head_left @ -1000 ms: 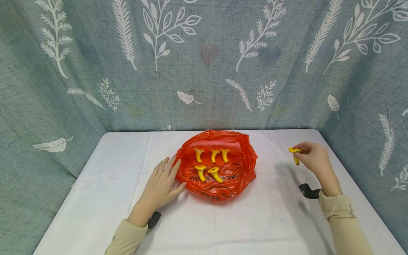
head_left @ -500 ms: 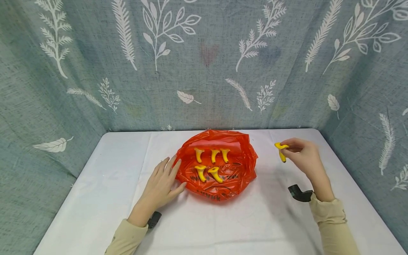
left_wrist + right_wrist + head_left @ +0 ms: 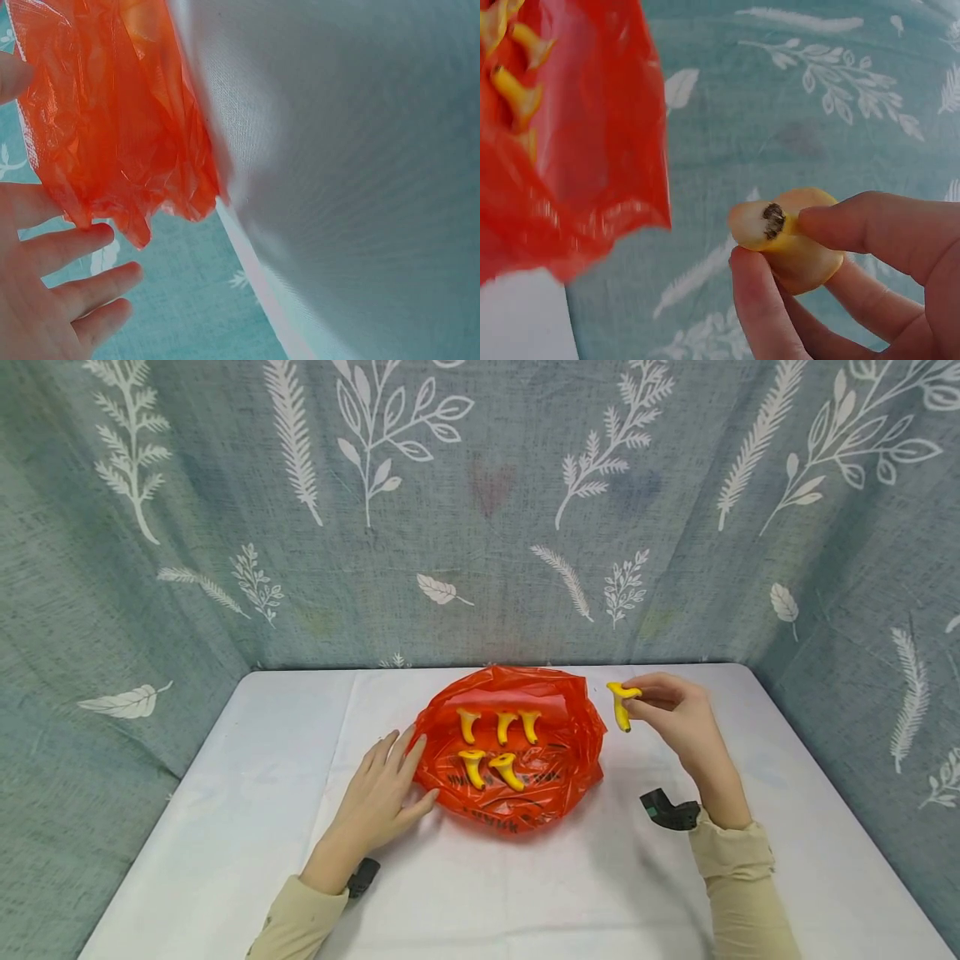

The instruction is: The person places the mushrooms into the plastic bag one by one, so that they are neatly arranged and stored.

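Note:
A red plastic bag (image 3: 517, 806) lies spread on the white table, its sides standing up around several yellow mushrooms (image 3: 507, 771) with flared caps and dark stem ends. My left hand (image 3: 382, 797) rests at the bag's left edge, fingers straight and spread; in the left wrist view its fingertips (image 3: 97, 234) meet the crinkled rim. To the right of the bag, my right hand (image 3: 678, 718) pinches another yellow mushroom (image 3: 622, 703) between thumb and fingers, cap up and stem down. The right wrist view shows the dark stem end of this mushroom (image 3: 799, 259) facing the camera.
The white table (image 3: 525, 902) reaches to a grey-green leaf-print curtain (image 3: 480, 568) behind and on both sides. A black wrist camera (image 3: 670, 810) sits beneath the right wrist, another (image 3: 363, 877) by the left.
My right hand has moved left toward the bag, carrying the pinched mushroom and rising slightly in the view. The left hand, the bag and the mushrooms in it have stayed put.

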The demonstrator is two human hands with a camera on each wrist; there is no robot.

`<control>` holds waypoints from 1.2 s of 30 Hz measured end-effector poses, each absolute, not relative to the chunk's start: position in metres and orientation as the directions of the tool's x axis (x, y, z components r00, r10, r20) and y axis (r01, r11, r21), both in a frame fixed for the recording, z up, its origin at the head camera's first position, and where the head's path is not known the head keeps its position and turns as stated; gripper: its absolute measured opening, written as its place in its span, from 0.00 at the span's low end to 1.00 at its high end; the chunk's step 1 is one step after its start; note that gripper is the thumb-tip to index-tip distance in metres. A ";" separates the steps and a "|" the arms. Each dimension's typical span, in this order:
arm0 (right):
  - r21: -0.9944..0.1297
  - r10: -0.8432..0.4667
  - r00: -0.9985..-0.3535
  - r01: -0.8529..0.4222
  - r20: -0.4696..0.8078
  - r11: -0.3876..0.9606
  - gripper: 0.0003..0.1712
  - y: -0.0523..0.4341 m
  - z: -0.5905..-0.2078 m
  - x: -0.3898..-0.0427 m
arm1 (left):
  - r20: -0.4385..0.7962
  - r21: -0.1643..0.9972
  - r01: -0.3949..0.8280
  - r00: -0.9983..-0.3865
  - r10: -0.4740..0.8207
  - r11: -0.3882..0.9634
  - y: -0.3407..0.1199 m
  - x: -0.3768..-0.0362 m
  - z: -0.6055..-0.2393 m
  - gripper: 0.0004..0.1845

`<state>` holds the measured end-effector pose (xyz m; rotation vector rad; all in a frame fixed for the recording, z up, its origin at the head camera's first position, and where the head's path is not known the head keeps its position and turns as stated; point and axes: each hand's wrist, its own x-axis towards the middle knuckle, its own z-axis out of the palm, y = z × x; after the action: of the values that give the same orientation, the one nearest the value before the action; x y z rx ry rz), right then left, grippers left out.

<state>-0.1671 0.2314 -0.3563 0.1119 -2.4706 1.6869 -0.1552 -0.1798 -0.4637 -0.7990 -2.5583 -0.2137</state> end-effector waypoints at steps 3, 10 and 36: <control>-0.935 -0.011 -0.986 -0.160 0.164 0.316 0.16 0.223 -0.358 -0.170 | 0.464 0.013 0.575 -0.728 0.504 0.818 -0.179 -0.156 -0.464 0.42; -0.962 -0.079 -0.987 -0.154 0.140 0.224 0.15 0.200 -0.367 -0.181 | 0.469 0.010 0.577 -0.724 0.506 0.817 -0.179 -0.157 -0.464 0.42; -0.796 -0.152 -0.988 -0.078 -0.019 0.600 0.08 0.142 -0.415 -0.199 | 0.479 0.001 0.587 -0.711 0.515 0.810 -0.180 -0.157 -0.465 0.41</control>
<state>-0.1990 0.1419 -0.4151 0.2079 -2.8852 1.4285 -0.1570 -0.1796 -0.4650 -0.8199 -2.5290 -0.2102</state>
